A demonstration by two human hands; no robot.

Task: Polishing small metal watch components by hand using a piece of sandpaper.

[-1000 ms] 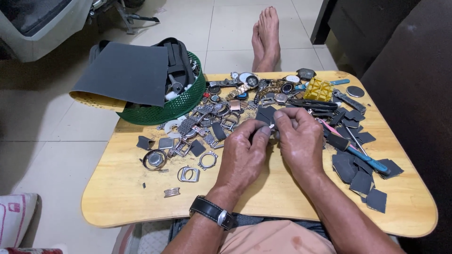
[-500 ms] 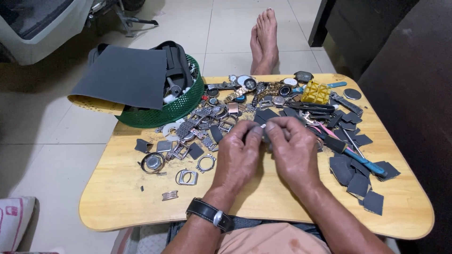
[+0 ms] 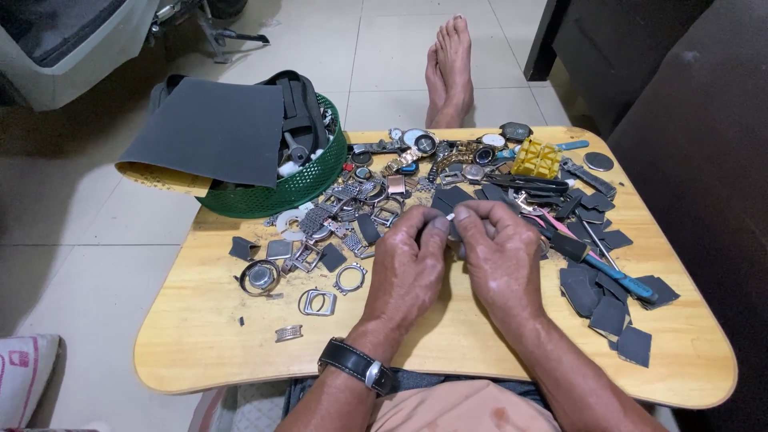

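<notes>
Both hands meet over the middle of the table, the left hand and right hand pinched narrow on one small pale part held between their fingertips, equally near to each. Beyond it lie watch pieces, a yellow block and, far left, a green basket.

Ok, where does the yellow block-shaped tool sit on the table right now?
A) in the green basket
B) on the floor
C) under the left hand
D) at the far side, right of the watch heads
D: the yellow tool sits on the wooden table at its far side, right of the watch heads, apart from the green basket.
</notes>
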